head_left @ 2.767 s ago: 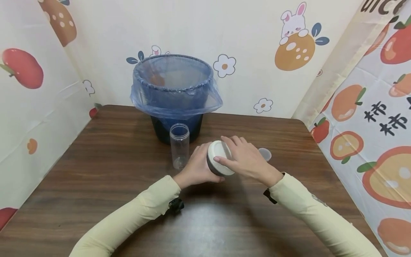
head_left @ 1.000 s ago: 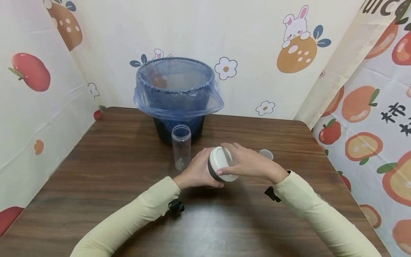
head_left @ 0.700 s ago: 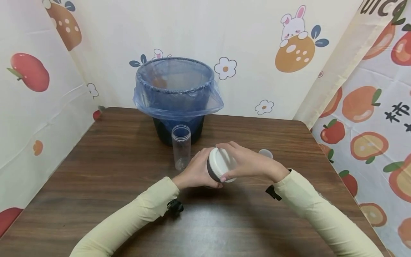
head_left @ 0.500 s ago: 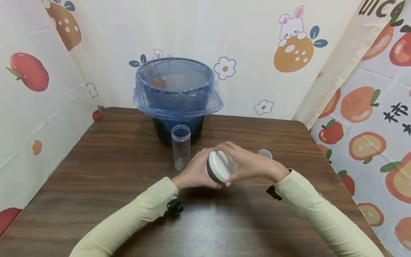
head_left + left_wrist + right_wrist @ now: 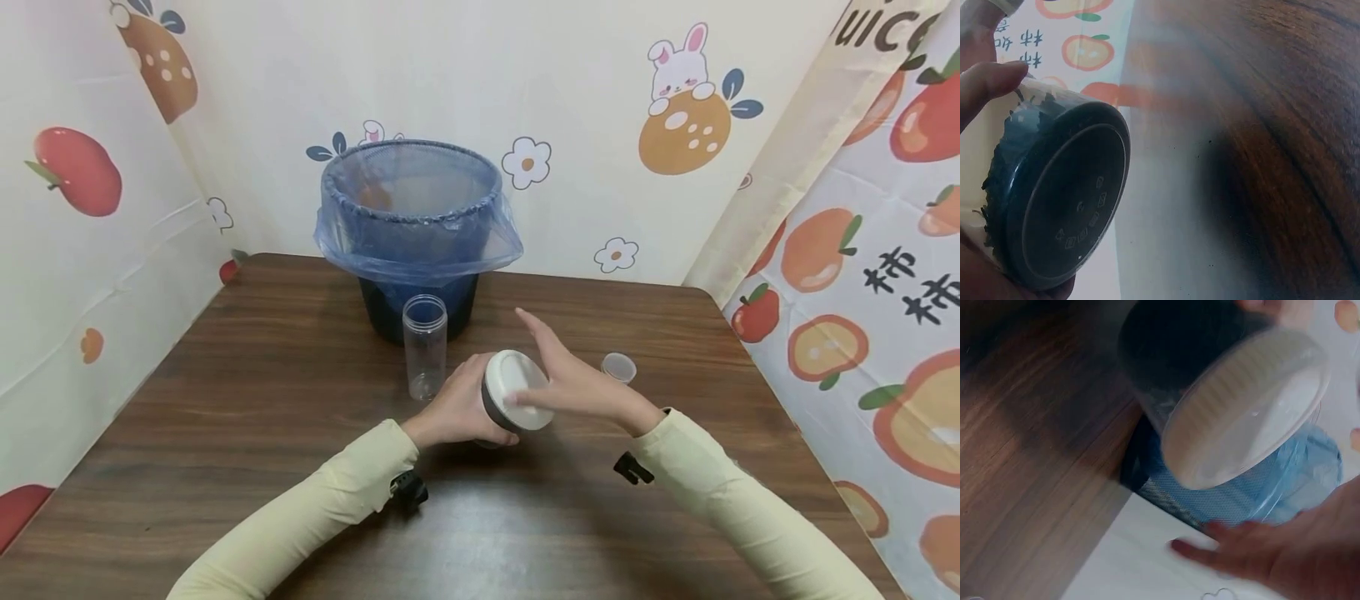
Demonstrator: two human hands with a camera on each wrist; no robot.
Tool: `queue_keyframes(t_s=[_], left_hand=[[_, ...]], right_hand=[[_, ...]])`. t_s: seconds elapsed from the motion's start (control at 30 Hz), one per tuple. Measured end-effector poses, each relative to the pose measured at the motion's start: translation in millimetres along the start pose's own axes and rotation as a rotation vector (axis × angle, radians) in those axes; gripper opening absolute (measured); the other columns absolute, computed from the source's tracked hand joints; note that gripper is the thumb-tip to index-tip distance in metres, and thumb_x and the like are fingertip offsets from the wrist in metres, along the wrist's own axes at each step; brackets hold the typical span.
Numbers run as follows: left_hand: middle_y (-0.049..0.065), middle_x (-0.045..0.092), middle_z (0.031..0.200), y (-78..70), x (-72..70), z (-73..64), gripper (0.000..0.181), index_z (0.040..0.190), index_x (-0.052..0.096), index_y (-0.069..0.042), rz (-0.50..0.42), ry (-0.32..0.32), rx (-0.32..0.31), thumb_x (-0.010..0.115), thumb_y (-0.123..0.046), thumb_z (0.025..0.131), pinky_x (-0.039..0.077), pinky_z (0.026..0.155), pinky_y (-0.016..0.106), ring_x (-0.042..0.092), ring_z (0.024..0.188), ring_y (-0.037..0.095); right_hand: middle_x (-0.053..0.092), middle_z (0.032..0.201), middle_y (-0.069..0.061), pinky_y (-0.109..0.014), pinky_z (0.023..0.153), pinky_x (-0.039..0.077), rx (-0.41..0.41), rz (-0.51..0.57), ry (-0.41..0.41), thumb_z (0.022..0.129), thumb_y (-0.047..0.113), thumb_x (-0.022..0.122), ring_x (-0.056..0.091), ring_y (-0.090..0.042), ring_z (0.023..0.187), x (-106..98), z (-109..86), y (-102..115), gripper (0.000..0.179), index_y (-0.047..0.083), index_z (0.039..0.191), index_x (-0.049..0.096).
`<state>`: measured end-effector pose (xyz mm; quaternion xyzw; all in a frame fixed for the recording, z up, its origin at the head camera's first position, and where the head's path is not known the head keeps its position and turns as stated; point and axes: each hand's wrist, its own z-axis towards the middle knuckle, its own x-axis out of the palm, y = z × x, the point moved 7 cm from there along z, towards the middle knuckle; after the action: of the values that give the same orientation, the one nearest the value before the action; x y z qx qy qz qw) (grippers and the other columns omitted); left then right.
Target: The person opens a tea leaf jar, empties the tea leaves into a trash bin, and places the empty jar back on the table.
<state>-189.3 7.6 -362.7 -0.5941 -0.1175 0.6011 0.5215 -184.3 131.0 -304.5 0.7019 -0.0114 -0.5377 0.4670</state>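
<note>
My left hand (image 5: 459, 407) grips a jar (image 5: 492, 405) with a white ribbed lid (image 5: 512, 373), held tilted above the table so that the lid faces up and right. In the left wrist view the jar's dark round base (image 5: 1075, 200) shows, with faint marks on it. My right hand (image 5: 573, 385) is at the lid with fingers spread; the thumb extends over the lid's top, and I cannot tell whether it touches. In the right wrist view the ribbed lid (image 5: 1241, 406) sits on the jar, with blurred right-hand fingers (image 5: 1241, 550) apart from it.
An uncapped clear plastic jar (image 5: 425, 354) stands left of the hands. Behind it is a black bin lined with a blue bag (image 5: 420, 250). A small translucent cap (image 5: 618, 367) lies on the wooden table (image 5: 247, 375) to the right. Printed curtains hang around the table.
The right hand, earlier wrapped around the lid and turning along its rim, has loosened and spread its fingers. The left hand keeps its grip on the jar in nearly the same place.
</note>
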Motion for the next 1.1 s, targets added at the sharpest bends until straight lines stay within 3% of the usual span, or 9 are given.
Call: queue_keyframes(t_s=[0.07,0.17,0.3,0.5,0.83,1.0,1.1], left_hand=[[0.005,0.054,0.119,1.7,0.5,-0.3,0.101,0.133,0.046,-0.006,0.023,-0.004,-0.014,0.093,-0.030,0.047,0.040,0.095,0.038,0.048,0.108,0.019],[0.006,0.053,0.121,3.4,2.2,-1.6,0.102,0.134,0.045,-0.006,0.040,0.006,-0.037,0.094,-0.031,0.048,0.040,0.095,0.039,0.048,0.110,0.021],[0.006,0.053,0.121,3.8,2.9,-3.5,0.103,0.135,0.043,-0.006,0.048,0.017,-0.047,0.093,-0.033,0.049,0.041,0.093,0.039,0.047,0.109,0.021],[0.006,0.054,0.119,1.4,-0.6,-3.7,0.102,0.134,0.044,-0.005,0.076,-0.001,-0.012,0.094,-0.032,0.048,0.040,0.094,0.040,0.047,0.108,0.020],[0.004,0.054,0.116,6.2,0.2,-3.7,0.101,0.132,0.046,-0.008,0.078,0.018,-0.038,0.094,-0.034,0.047,0.039,0.092,0.038,0.047,0.105,0.020],[0.004,0.054,0.118,8.4,3.4,-4.2,0.101,0.132,0.046,-0.008,0.075,0.029,-0.046,0.093,-0.034,0.047,0.040,0.093,0.037,0.048,0.106,0.020],[0.003,0.054,0.118,9.5,6.6,-4.8,0.101,0.133,0.045,-0.009,0.065,0.041,-0.049,0.093,-0.035,0.048,0.040,0.093,0.037,0.048,0.106,0.019]], right_hand=[[0.013,0.156,-0.011,-0.050,0.107,0.027,0.134,-0.045,-0.046,0.086,0.056,0.061,0.023,-0.027,0.139,-0.1,0.1,-5.7,0.098,0.013,0.153,0.005],[0.032,0.148,-0.017,-0.050,0.097,0.040,0.277,-0.184,-0.027,0.084,0.069,0.051,0.046,-0.033,0.124,4.4,-1.9,-9.5,0.096,0.013,0.152,0.015],[0.049,0.127,-0.015,-0.045,0.075,0.049,0.324,-0.286,0.005,0.080,0.074,0.051,0.059,-0.029,0.095,9.7,-1.2,-9.6,0.089,0.019,0.147,0.031],[0.047,0.121,-0.010,-0.038,0.076,0.049,0.241,-0.205,0.040,0.081,0.062,0.063,0.057,-0.022,0.092,11.0,2.0,-9.2,0.080,0.020,0.143,0.036],[0.038,0.131,-0.007,-0.040,0.086,0.046,-0.074,-0.078,0.083,0.070,0.018,0.084,0.045,-0.024,0.110,14.1,1.6,0.3,0.078,0.017,0.135,0.041],[0.029,0.139,0.000,-0.042,0.095,0.039,-0.139,-0.050,0.136,0.061,-0.003,0.080,0.033,-0.022,0.126,19.8,-1.2,1.8,0.084,0.024,0.129,0.040],[0.019,0.146,-0.001,-0.041,0.099,0.037,-0.139,-0.024,0.153,0.064,0.001,0.081,0.026,-0.022,0.132,22.8,-2.4,-0.2,0.082,0.023,0.130,0.037]])
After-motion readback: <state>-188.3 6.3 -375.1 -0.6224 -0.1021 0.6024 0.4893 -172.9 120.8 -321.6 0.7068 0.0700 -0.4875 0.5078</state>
